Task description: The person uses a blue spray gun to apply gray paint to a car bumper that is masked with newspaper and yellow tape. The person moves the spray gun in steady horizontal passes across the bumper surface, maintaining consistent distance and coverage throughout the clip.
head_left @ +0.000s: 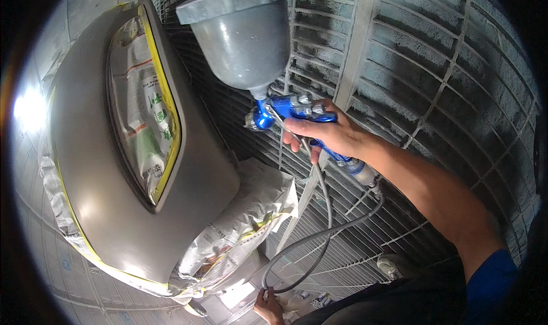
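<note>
Right hand: grasping the blue spray gun by its handle, right of centre; the right hand (328, 132) has its thumb along the near side of the spray gun (278, 103) and its fingers curled below.
Gun cup: large grey cup (242, 45) at upper centre, mounted on the gun — the blue nozzle end points left.
Hose: the grey hose (328, 231) runs from the handle's lower end down to a loop at bottom centre.
Left hand: at the lower edge, the left hand (268, 309) pinches the bottom of that loop.
Panel: rounded grey panel (202, 171) filling the left, apart from the nozzle.
Masking: printed sheet (137, 91) edged with yellow tape (172, 154) inside the panel's opening — another crumpled sheet (237, 216) below it.
Surroundings: pale grille (357, 45) at upper right, bright light (29, 109) at far left.
</note>
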Demonstrator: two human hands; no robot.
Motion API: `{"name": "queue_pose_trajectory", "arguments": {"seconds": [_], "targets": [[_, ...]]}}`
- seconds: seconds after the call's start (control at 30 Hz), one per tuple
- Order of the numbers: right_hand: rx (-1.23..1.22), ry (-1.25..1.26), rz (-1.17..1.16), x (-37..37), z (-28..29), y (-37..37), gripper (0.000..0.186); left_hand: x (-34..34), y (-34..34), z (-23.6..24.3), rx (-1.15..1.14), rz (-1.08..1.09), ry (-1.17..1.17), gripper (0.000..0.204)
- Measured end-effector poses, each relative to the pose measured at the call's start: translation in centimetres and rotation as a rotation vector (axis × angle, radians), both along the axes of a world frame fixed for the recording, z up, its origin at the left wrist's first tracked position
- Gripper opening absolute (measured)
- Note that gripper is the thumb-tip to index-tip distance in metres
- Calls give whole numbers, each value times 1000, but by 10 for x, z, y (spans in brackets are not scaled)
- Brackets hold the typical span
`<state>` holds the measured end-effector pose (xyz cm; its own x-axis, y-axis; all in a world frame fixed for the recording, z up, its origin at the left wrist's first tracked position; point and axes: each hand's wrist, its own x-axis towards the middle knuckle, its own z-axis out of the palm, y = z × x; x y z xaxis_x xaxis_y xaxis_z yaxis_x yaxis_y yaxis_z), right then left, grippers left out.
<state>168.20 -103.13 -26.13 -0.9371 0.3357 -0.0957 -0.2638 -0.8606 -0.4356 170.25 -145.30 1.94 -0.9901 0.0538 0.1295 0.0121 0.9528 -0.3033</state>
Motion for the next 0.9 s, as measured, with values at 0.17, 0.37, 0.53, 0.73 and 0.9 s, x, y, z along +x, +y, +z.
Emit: {"name": "queue_pose_trajectory", "arguments": {"seconds": [0.17, 0.37, 0.53, 0.73, 0.9], "targets": [[-13, 14, -62, -18, 6, 16, 41, 4, 8, 0, 46, 56, 33, 32], [53, -56, -250, -17, 11, 25, 42, -4, -10, 2, 65, 7, 29, 32], [39, -29, -2, 23, 15, 10, 44, -4, -20, -1, 59, 103, -6, 39], [50, -66, 9, 64, 29, -15, 29, -9, -76, 3, 42, 170, -87, 47], [57, -103, 12, 75, 58, -32, 32, 3, -40, 2, 240, -223, 32, 36]]}}
